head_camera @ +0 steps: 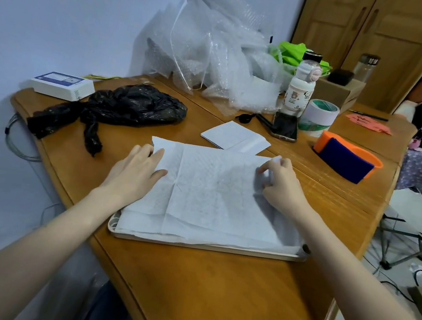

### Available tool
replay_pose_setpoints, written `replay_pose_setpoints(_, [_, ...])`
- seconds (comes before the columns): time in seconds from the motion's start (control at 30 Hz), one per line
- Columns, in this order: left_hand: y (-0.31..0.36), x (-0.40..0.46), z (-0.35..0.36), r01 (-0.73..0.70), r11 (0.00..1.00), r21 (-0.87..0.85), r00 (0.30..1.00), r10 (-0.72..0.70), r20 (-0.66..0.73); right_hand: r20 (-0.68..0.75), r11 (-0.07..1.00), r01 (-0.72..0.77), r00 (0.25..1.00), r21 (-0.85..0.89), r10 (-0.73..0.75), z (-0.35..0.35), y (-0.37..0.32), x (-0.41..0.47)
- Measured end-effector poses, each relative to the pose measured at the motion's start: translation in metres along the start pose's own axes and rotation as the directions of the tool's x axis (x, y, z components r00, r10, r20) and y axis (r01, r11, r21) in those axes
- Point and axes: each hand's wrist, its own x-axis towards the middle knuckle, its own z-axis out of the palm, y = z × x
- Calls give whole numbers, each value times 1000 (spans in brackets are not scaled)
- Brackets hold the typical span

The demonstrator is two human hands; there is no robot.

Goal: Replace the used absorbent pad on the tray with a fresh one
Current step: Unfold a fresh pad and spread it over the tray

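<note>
A white absorbent pad (210,197) lies spread over a cream tray (193,244), covering almost all of it; only the tray's near rim and left corner show. My left hand (139,169) rests flat on the pad's far left part, fingers spread. My right hand (279,182) is at the pad's far right corner, fingers curled and pinching the pad's edge. A folded white pad (234,137) lies on the table just beyond the tray.
A knotted black plastic bag (120,107) lies far left, a white box (62,85) behind it. Bubble wrap (218,53), a bottle (301,86), tape roll (318,117), phone (284,127) and orange holder (347,156) crowd the back right. Another person sits at the right edge.
</note>
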Motion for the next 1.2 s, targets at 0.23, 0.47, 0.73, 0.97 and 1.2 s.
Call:
replay_pose_setpoints(0.23, [1, 0, -4, 26, 997, -78, 996, -19, 91, 90, 998, -30, 995, -59, 35, -3, -2, -3])
replay_pose_setpoints(0.47, [5, 1, -4, 44, 999, -4, 991, -43, 130, 92, 991, 20, 996, -130, -8, 1, -3, -7])
replay_pose_setpoints(0.73, [1, -11, 2, 1, 978, 207, 995, 19, -99, -83, 838, 84, 985, -539, -152, 8, 0, -21])
replay_pose_setpoints(0.97, [18, 4, -12, -111, 992, 62, 993, 113, -27, -45, 791, 194, 962, -580, -269, 3, -16, -14])
replay_pose_setpoints(1.2, [46, 0, 3, -153, 983, -98, 941, 176, 289, 283, 909, 376, 905, -180, -319, 20, -37, -22])
